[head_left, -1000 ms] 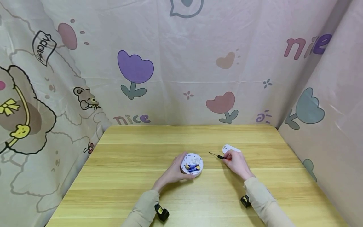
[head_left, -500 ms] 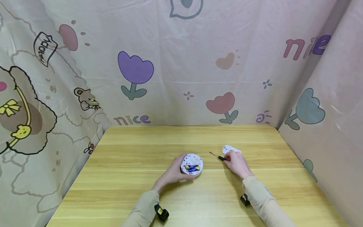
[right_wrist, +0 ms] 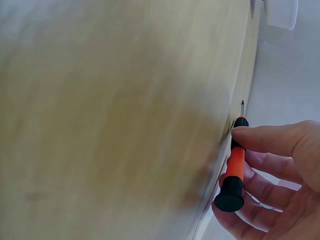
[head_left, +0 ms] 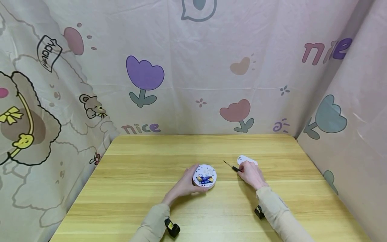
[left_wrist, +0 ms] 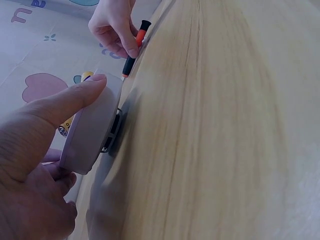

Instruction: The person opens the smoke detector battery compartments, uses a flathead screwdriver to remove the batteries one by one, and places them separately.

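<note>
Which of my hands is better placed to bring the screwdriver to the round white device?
Right, I'd judge: the right hand pinches the screwdriver, while the left hand is occupied gripping the round white device.

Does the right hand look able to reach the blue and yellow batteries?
Probably yes: the batteries lie uncovered and nothing seems in the way, though the right hand holds a black and orange screwdriver.

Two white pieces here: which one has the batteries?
The round piece, gripped by the left hand: blue-and-yellow batteries show on its face. The other, an oblong plate partly hidden by the right hand, shows none.
</note>
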Demonstrator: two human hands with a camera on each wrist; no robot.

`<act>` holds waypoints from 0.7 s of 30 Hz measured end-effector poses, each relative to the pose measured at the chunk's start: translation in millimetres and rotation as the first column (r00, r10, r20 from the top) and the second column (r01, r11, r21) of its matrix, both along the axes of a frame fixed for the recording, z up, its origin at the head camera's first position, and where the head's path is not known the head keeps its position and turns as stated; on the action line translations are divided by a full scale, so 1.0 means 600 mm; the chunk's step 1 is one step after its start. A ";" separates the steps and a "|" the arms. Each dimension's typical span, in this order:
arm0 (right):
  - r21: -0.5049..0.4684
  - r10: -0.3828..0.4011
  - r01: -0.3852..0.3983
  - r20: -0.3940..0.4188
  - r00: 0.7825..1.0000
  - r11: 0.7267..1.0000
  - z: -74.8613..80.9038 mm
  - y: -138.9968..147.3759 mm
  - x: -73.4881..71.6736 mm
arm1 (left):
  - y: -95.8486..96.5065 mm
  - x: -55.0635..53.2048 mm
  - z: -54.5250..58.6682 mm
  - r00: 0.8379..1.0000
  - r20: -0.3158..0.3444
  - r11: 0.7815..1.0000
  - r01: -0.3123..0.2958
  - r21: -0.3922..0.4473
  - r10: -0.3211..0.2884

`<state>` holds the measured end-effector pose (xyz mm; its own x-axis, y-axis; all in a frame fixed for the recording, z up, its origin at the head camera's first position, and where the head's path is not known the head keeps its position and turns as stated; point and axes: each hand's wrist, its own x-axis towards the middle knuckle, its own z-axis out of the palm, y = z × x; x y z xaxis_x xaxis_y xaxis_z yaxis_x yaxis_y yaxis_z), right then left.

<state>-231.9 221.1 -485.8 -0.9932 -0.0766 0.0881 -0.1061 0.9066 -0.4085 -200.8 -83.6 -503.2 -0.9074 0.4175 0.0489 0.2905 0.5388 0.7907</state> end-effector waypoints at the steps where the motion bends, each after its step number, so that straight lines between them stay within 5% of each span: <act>1: -0.002 -0.001 0.001 -0.001 1.000 1.000 0.000 0.000 0.000 | 0.000 0.000 0.000 1.000 -0.001 1.000 0.000 0.000 0.000; 21: -0.015 0.014 -0.013 0.021 1.000 1.000 0.000 -0.017 0.001 | -0.001 0.000 -0.002 1.000 -0.002 1.000 0.000 -0.004 0.000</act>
